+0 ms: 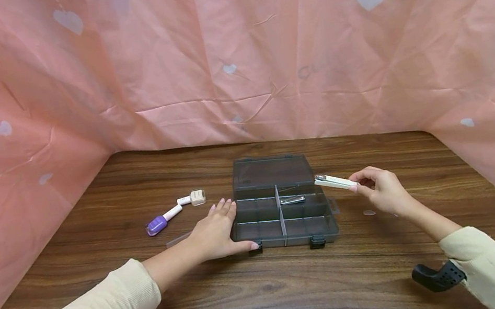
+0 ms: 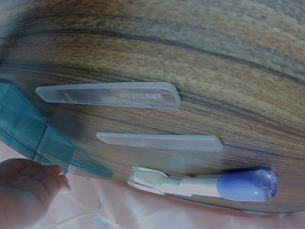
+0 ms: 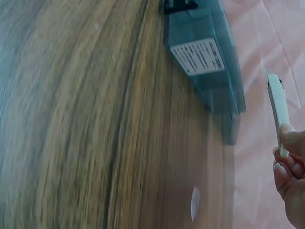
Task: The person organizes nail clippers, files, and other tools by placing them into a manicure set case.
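A dark translucent divided box (image 1: 310, 226) stands on the wooden table, its lid (image 1: 271, 171) folded back behind it. One of its right-hand compartments holds a small silver nail clipper (image 1: 292, 200). My left hand (image 1: 216, 233) rests against the box's left side, fingers extended along the wall and thumb by the front latch (image 1: 256, 249). To the right of the box, my right hand (image 1: 383, 191) pinches the end of a larger white nail clipper (image 1: 334, 182) between thumb and fingers. The clipper's metal head points left, beside the box's back right corner.
Left of the box lie a purple nail polish bottle (image 1: 157, 224) and a beige one (image 1: 197, 197). Two clear plastic strips, one lettered (image 2: 109, 95) and one plain (image 2: 162, 141), lie nearby. A small clear oval piece (image 1: 369, 213) is on the right. Pink curtains (image 1: 230, 99) border the table.
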Motion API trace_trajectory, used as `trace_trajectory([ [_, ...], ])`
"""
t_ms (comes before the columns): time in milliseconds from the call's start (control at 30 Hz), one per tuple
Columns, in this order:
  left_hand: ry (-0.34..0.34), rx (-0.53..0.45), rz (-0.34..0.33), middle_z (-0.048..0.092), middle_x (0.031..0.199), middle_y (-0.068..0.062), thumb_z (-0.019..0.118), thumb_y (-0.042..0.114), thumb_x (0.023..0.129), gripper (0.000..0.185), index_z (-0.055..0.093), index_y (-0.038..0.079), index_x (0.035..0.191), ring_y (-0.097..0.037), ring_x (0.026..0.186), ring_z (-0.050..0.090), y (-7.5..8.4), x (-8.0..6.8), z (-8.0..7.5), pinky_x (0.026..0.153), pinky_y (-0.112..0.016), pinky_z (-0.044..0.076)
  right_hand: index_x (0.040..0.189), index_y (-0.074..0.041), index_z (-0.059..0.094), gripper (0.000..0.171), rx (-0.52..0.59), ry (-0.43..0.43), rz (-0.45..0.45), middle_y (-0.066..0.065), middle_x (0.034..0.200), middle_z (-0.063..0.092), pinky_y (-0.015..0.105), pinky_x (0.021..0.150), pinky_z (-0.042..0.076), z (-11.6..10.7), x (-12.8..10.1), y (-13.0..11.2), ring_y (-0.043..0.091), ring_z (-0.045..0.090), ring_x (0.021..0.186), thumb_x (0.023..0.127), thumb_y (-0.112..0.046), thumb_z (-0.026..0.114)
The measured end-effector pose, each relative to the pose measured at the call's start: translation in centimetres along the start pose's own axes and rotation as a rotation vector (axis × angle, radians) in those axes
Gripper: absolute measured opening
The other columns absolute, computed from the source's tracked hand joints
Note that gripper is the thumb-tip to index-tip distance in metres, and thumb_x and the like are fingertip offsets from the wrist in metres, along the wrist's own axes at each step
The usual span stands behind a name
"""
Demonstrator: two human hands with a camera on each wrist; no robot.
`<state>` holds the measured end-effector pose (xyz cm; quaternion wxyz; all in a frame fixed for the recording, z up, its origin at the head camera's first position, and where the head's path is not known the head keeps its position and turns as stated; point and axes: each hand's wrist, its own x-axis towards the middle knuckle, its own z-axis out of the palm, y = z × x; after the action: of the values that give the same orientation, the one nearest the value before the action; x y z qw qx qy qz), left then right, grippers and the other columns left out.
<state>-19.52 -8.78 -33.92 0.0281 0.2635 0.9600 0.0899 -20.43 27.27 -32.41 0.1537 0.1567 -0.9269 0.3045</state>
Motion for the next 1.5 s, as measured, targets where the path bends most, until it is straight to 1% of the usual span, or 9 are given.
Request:
trace_trajectory([
  [233,0.001,-0.003,0.003,0.033,0.145,-0.026,0.06,0.066,0.075,0.103,0.033,-0.009,0.139,-0.037,0.139,0.026,0.0,0.0,0.0,0.114,-0.045,0.024,0.09,0.005,0.066,0.011,0.048,-0.041,-0.034,0.012,0.083,0.062,0.016,0.057,0.044,1.4,0.7,-0.9,-0.001,0.049,0.068,0.08,0.001,0.067],
  [367,0.005,0.003,0.005,0.033,0.145,-0.026,0.06,0.066,0.075,0.102,0.034,-0.009,0.138,-0.037,0.138,0.027,0.1,0.0,0.0,0.114,-0.045,0.025,0.089,0.004,0.066,0.009,0.045,-0.08,-0.054,0.01,0.082,0.062,0.018,0.057,0.044,2.1,1.1,-1.4,0.002,0.049,0.068,0.081,0.0,0.067],
  [600,0.014,0.011,0.019,0.033,0.145,-0.027,0.059,0.067,0.075,0.102,0.034,-0.009,0.139,-0.038,0.138,0.027,0.2,0.0,0.1,0.114,-0.045,0.025,0.086,0.001,0.067,0.006,0.009,-0.133,-0.156,0.007,0.079,0.061,0.02,0.057,0.042,3.1,2.0,-1.9,0.007,0.048,0.068,0.081,0.001,0.067],
  [700,0.017,0.009,0.024,0.033,0.145,-0.027,0.06,0.066,0.075,0.102,0.034,-0.01,0.138,-0.039,0.138,0.027,0.2,-0.1,0.1,0.114,-0.046,0.025,0.085,0.001,0.066,0.004,-0.009,-0.168,-0.186,0.006,0.079,0.061,0.021,0.057,0.041,3.3,2.4,-2.1,0.008,0.046,0.069,0.081,0.0,0.067],
  [800,0.028,0.012,0.037,0.034,0.144,-0.029,0.06,0.065,0.075,0.101,0.035,-0.011,0.137,-0.04,0.137,0.028,0.2,-0.1,0.1,0.113,-0.046,0.026,0.084,0.002,0.066,0.004,-0.036,-0.201,-0.201,0.005,0.077,0.059,0.022,0.057,0.041,3.6,2.8,-2.1,0.01,0.045,0.069,0.081,0.0,0.067],
  [1000,0.012,0.003,0.026,0.033,0.145,-0.028,0.06,0.065,0.076,0.101,0.033,-0.01,0.138,-0.039,0.138,0.026,0.3,-0.1,0.0,0.114,-0.045,0.025,0.085,0.002,0.068,0.007,-0.118,-0.273,-0.22,0.004,0.077,0.059,0.027,0.064,0.042,3.8,3.5,-2.4,0.015,0.047,0.074,0.08,-0.001,0.068],
  [1167,0.011,-0.003,0.016,0.033,0.145,-0.027,0.06,0.065,0.076,0.101,0.033,-0.01,0.139,-0.038,0.138,0.026,0.3,-0.1,0.0,0.114,-0.045,0.024,0.081,0.001,0.069,0.006,-0.151,-0.286,-0.266,0.004,0.074,0.061,0.027,0.062,0.04,3.8,4.0,-2.5,0.015,0.048,0.071,0.076,-0.002,0.071],
  [1300,0.009,-0.006,0.011,0.033,0.145,-0.027,0.06,0.065,0.075,0.102,0.033,-0.009,0.139,-0.038,0.138,0.026,0.3,-0.1,0.0,0.114,-0.045,0.024,0.081,0.0,0.07,0.007,-0.151,-0.322,-0.269,0.004,0.073,0.061,0.025,0.062,0.039,3.8,4.4,-2.5,0.015,0.048,0.07,0.075,-0.003,0.072],
  [1500,0.002,-0.008,0.006,0.033,0.145,-0.026,0.06,0.067,0.075,0.103,0.033,-0.009,0.139,-0.037,0.139,0.026,0.4,-0.2,0.1,0.114,-0.045,0.024,0.08,-0.002,0.071,0.006,-0.164,-0.411,-0.242,0.004,0.077,0.065,0.023,0.06,0.044,4.2,4.8,-2.4,0.013,0.053,0.071,0.076,-0.006,0.072],
])
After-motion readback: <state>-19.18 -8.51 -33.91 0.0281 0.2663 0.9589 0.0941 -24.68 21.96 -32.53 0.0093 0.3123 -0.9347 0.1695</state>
